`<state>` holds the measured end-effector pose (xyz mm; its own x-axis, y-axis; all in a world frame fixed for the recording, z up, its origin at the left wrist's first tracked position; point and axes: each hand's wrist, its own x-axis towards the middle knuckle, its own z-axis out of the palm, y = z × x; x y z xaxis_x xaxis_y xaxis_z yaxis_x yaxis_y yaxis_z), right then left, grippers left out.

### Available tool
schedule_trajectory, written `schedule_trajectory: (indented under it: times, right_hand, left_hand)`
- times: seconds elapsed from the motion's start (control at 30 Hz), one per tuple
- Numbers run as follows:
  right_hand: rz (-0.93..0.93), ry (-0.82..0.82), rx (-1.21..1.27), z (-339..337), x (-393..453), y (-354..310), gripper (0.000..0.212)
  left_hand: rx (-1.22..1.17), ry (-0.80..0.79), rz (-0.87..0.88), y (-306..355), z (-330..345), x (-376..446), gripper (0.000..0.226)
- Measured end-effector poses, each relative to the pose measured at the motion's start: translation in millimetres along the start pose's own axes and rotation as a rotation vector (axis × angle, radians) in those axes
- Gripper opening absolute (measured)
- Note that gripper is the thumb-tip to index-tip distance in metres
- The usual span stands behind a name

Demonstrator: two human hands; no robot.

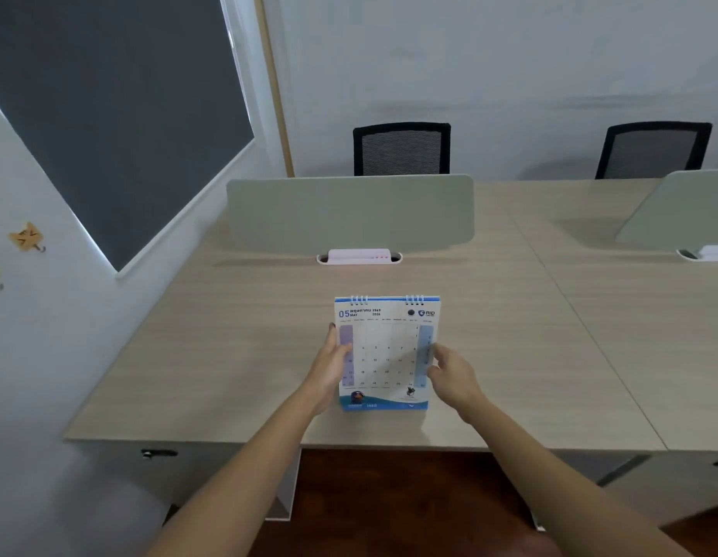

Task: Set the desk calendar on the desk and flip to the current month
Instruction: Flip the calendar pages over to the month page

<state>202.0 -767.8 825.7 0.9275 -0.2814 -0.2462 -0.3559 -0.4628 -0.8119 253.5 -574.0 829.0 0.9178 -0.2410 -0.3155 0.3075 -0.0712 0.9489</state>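
A white and blue spiral-bound desk calendar (387, 351) stands upright near the front edge of the light wooden desk (244, 347), showing the page "05 MAY". My left hand (332, 363) grips its left edge, thumb on the front of the page. My right hand (449, 373) holds its right edge with the fingertips pinched on it. The calendar's foot appears to rest on the desk.
A grey-green divider panel (349, 213) stands across the back of the desk, with a pink-white cable box (359, 256) at its base. Two black mesh chairs (401, 148) stand behind. A second desk (630, 315) adjoins on the right; a wall and dark window blind are on the left.
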Motion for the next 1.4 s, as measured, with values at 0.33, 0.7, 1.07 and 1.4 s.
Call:
schedule_trajectory:
  times: [0.33, 0.7, 1.07, 1.4]
  right_hand:
    - [0.055, 0.146, 0.279, -18.8, -8.4, 3.2, 0.022]
    - [-0.252, -0.057, 0.860, -83.6, 15.3, -81.5, 0.026]
    - [-0.083, 0.063, 0.005, -28.7, 55.7, -30.9, 0.025]
    - [-0.057, 0.180, -0.043, -18.4, 57.0, -35.5, 0.036]
  left_hand:
    - [0.175, 0.194, 0.176, -0.6, -9.5, -17.1, 0.035]
    - [0.268, 0.152, 0.435, 57.2, -33.3, 14.6, 0.026]
    - [0.337, 0.337, 0.093, 48.5, -19.4, 41.2, 0.044]
    - [0.244, 0.355, 0.119, 23.1, -39.3, 38.2, 0.020]
